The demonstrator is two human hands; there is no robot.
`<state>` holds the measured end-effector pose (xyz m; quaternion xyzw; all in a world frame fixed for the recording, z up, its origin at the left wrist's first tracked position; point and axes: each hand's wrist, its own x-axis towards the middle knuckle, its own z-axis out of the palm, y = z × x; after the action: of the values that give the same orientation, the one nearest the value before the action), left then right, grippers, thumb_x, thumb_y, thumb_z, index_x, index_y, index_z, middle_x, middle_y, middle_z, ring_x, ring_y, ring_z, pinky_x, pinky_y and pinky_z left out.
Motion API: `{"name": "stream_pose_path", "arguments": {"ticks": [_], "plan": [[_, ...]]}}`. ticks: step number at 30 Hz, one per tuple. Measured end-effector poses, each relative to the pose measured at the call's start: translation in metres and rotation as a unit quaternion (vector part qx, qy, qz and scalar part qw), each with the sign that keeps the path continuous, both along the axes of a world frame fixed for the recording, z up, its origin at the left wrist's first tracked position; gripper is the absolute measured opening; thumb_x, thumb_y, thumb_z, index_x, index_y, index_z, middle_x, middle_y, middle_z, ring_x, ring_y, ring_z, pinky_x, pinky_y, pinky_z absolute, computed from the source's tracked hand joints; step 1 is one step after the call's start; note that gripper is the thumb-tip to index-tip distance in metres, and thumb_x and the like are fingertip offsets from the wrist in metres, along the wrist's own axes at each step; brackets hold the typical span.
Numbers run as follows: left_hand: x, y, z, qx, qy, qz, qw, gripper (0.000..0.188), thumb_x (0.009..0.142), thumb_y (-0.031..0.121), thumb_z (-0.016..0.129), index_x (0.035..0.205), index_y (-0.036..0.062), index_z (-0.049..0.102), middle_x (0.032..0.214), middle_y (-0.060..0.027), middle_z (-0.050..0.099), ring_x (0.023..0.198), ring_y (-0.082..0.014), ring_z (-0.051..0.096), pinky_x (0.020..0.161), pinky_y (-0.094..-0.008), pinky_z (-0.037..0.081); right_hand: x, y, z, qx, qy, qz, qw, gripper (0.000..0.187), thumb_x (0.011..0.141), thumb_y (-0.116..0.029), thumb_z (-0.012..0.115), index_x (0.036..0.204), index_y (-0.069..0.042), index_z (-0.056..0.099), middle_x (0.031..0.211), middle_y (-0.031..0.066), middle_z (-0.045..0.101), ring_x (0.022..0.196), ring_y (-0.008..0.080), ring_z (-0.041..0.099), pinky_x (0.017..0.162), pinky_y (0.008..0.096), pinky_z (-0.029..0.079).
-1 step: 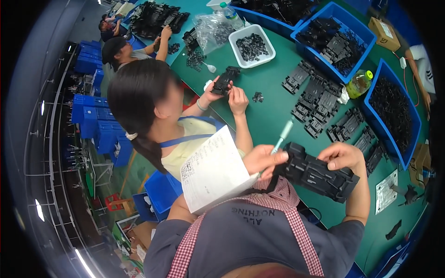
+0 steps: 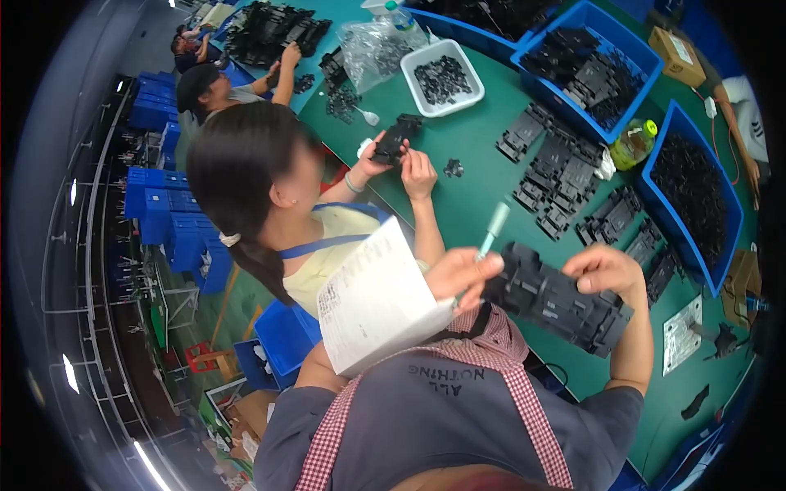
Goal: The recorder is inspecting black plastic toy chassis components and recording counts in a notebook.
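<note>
My left hand (image 2: 460, 277) is closed round a pale green pen (image 2: 495, 225), capped end up, and the edge of white paper sheets (image 2: 378, 303) with writing on them. Its thumb also meets the left end of a black moulded plastic part (image 2: 561, 301), long and box-like with ribs and recesses. My right hand (image 2: 607, 272) grips that part along its far edge, fingers bent over the top. The part is held tilted, in front of my checked apron, above the near edge of the green table (image 2: 483, 176). The fingers under the part are hidden.
Similar black parts (image 2: 561, 176) lie in rows beyond my hands. Blue bins (image 2: 610, 135) of black pieces, a white tub (image 2: 471, 102) and a bottle (image 2: 633, 146) stand on the table. To my left a co-worker (image 2: 246, 180) handles another black part. A metal plate (image 2: 682, 335) lies right.
The pen and the black part have shifted slightly to the left. The grip of both my hands stays the same.
</note>
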<state>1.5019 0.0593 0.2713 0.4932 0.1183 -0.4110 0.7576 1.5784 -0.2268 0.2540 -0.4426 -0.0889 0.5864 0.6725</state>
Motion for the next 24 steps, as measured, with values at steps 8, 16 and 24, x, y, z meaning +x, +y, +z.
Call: {"name": "stream_pose_path", "arguments": {"ticks": [8,16,24], "plan": [[-0.001,0.011,-0.006,-0.026,-0.117,0.071,0.990,0.042,0.096,0.022,0.032,0.125,-0.0085,0.032,0.041,-0.0042,0.038,0.033,-0.0162,0.040,0.035,-0.0269,0.034,-0.038,0.049,-0.008,-0.064,-0.041,-0.540,0.838,0.027,0.083,-0.015,0.058,0.105,-0.001,0.053,0.091,-0.0005,0.058,0.083,0.0054,0.051,0.077,0.0205,0.039],[-0.012,-0.010,0.016,-0.098,-0.136,0.104,0.980,0.035,0.095,0.024,0.037,0.127,0.0106,0.040,0.044,-0.0058,0.038,0.030,-0.0136,0.031,0.032,-0.0263,0.030,-0.053,0.085,0.003,-0.012,-0.031,-0.536,0.843,0.014,0.087,-0.017,0.051,0.099,-0.009,0.053,0.071,-0.0096,0.049,0.054,-0.0020,0.039,0.043,0.0140,0.027],[-0.003,-0.013,0.028,0.026,-0.046,0.142,0.988,0.045,0.087,0.019,0.052,0.122,-0.0053,0.038,0.054,-0.0029,0.050,0.037,-0.0081,0.043,0.034,-0.0197,0.034,-0.051,0.092,0.011,0.008,0.020,-0.507,0.862,0.026,0.087,-0.016,0.051,0.110,-0.002,0.051,0.087,-0.0014,0.060,0.063,0.0007,0.053,0.047,0.0140,0.036]]}}
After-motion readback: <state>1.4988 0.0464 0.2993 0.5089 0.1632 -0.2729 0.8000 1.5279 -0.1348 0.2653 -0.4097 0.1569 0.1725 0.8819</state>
